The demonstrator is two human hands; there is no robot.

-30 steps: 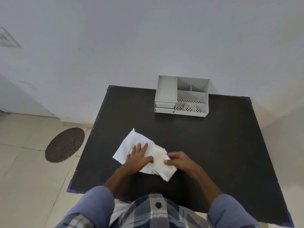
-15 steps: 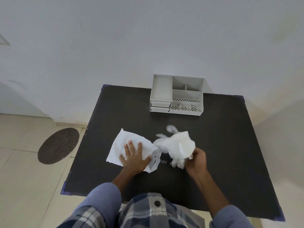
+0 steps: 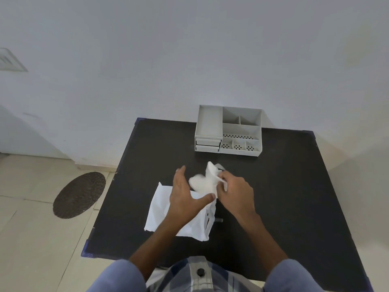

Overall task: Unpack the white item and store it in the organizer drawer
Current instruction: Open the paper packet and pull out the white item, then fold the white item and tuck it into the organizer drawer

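- Plain pale wall [image 3: 189,49] fills the top of the frame, tiled floor with a round dark mat [image 3: 79,195] at lower left
- Black table [image 3: 284,197] takes the centre, grey organizer [image 3: 229,131] at its far edge against the wall, both small drawers at its left front shut
- Right hand [image 3: 235,191] is pinching the white item [image 3: 205,182], a crumpled, blurred wad lifted above the table at frame centre, well short of the organizer
- Left hand [image 3: 185,197] is spread wide, fingers straight, thumb out under the wad, gripping nothing
- Flat white wrapper [image 3: 160,207] lies on the table beneath the left forearm, its near end torn open
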